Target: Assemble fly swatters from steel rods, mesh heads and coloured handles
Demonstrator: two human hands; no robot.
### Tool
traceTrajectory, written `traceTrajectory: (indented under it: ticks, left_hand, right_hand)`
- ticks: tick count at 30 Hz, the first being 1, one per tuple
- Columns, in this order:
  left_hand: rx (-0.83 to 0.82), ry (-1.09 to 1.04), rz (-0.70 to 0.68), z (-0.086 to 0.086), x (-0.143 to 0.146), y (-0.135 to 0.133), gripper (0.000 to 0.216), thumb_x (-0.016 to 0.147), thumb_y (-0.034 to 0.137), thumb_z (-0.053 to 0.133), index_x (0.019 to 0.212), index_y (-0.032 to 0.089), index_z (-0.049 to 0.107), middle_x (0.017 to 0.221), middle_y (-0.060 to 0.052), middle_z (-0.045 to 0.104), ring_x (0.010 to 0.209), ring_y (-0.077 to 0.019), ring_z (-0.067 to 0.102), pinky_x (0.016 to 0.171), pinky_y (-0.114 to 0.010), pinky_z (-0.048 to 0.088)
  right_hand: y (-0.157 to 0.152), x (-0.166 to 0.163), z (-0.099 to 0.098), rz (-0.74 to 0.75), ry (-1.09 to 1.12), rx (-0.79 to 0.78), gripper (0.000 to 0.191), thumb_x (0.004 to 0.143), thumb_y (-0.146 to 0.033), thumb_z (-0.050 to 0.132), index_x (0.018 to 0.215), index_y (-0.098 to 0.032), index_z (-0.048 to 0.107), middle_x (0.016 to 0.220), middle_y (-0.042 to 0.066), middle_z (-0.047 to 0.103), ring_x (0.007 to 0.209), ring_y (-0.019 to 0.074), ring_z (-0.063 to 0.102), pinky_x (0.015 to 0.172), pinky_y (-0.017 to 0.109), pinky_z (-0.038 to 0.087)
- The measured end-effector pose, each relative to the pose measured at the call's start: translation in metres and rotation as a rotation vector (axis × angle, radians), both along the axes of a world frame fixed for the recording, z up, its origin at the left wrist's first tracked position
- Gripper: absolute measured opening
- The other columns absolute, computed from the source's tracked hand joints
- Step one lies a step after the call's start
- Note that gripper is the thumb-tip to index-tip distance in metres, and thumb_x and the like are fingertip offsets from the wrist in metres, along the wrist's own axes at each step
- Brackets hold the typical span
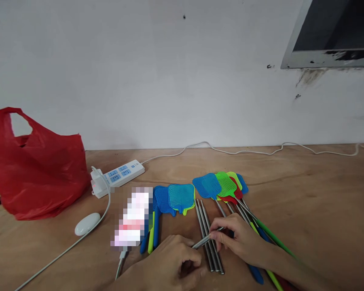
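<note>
My left hand [172, 262] and my right hand [238, 236] both grip one thin metal rod [202, 242] with pinched fingers, held at a slant between them. Below it several more metal rods [210, 246] lie side by side on the wooden table. Left of these rest loose fly swatter heads [182, 196] in blue, with a yellow-green one partly covered. Yellow and blue handles [151, 232] lie beside them, near my left hand. To the right, assembled fly swatters [226, 184] in blue, green, red and yellow overlap; my right forearm hides part of their shafts and handles.
A red plastic bag [39, 173] stands at the left. A white power strip [125, 173] with a plugged-in charger lies near the wall [182, 89]. A blurred-out phone [133, 218] on a cable and a white rounded object [87, 223] lie nearer me.
</note>
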State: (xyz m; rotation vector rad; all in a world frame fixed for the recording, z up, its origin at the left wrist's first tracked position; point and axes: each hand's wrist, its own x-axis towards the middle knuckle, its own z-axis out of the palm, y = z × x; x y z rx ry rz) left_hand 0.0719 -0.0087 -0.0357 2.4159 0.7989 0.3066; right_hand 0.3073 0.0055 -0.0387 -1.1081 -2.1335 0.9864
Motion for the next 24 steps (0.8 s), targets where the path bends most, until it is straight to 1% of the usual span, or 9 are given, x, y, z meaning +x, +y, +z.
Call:
traceTrajectory:
  ticks: [2,4,7,10,14,18,21,24]
  left_hand:
    - [0.075,0.027,-0.013,0.0,0.0,-0.001,0.031,0.098,0.026,0.051,0.069,0.021,0.045,0.066,0.003,0.054,0.064,-0.0136,0.054,0.062,-0.024,0.037]
    - [0.119,0.03,-0.027,0.001,0.0,-0.001,0.028,0.102,0.027,0.046,0.074,0.021,0.049,0.072,0.002,0.059,0.069,-0.0148,0.058,0.067,-0.023,0.04]
    - [0.136,0.02,-0.026,0.002,0.0,0.0,0.028,0.105,0.028,0.041,0.081,0.022,0.054,0.076,0.0,0.061,0.074,-0.0161,0.06,0.072,-0.024,0.041]
    - [0.137,0.014,-0.007,0.002,0.0,0.002,0.034,0.108,0.031,0.035,0.083,0.021,0.057,0.079,-0.001,0.062,0.076,-0.0168,0.06,0.074,-0.025,0.042]
    - [0.152,0.004,0.013,0.0,-0.003,0.004,0.042,0.109,0.038,0.031,0.083,0.021,0.059,0.079,-0.002,0.061,0.074,-0.0173,0.059,0.073,-0.026,0.043]
    - [0.189,-0.021,0.043,0.001,-0.007,0.005,0.045,0.109,0.041,0.029,0.087,0.022,0.062,0.082,-0.002,0.062,0.078,-0.0184,0.059,0.074,-0.027,0.043]
    - [0.182,-0.003,0.037,0.005,-0.008,0.006,0.044,0.109,0.041,0.03,0.085,0.022,0.062,0.081,-0.002,0.062,0.078,-0.0186,0.059,0.074,-0.028,0.043]
    - [0.167,0.023,0.022,0.01,-0.009,0.007,0.045,0.108,0.039,0.03,0.08,0.021,0.061,0.078,-0.002,0.061,0.074,-0.0178,0.058,0.071,-0.027,0.043]
  right_hand:
    - [0.0,0.002,0.006,0.019,-0.056,0.094,0.031,0.098,-0.034,0.053,0.073,-0.019,0.063,0.06,-0.001,0.068,0.058,0.0134,0.06,0.061,0.025,0.038]
    - [0.0,0.004,0.012,0.026,-0.08,0.152,0.036,0.099,-0.035,0.051,0.067,-0.019,0.058,0.058,-0.002,0.063,0.056,0.0123,0.056,0.058,0.025,0.035]
    - [0.002,0.006,0.017,0.001,-0.07,0.183,0.039,0.1,-0.035,0.049,0.064,-0.019,0.055,0.056,-0.002,0.06,0.054,0.0112,0.052,0.054,0.024,0.032]
    - [0.007,0.01,0.017,-0.045,-0.049,0.213,0.037,0.099,-0.033,0.051,0.065,-0.02,0.057,0.057,-0.002,0.062,0.055,0.0115,0.054,0.054,0.023,0.033]
    - [0.014,0.016,0.016,-0.111,0.019,0.224,0.035,0.098,-0.035,0.052,0.068,-0.02,0.062,0.056,-0.002,0.065,0.053,0.0124,0.056,0.051,0.023,0.034]
    - [0.018,0.021,0.018,-0.124,0.049,0.239,0.035,0.098,-0.033,0.051,0.068,-0.02,0.062,0.058,0.0,0.067,0.054,0.0132,0.058,0.049,0.023,0.036]
    - [0.019,0.021,0.019,-0.129,0.064,0.236,0.034,0.098,-0.032,0.051,0.067,-0.021,0.062,0.059,0.0,0.068,0.052,0.0131,0.058,0.048,0.023,0.036]
    - [0.02,0.022,0.017,-0.135,0.083,0.206,0.032,0.099,-0.034,0.05,0.072,-0.021,0.062,0.06,0.0,0.068,0.05,0.0129,0.057,0.048,0.024,0.037]
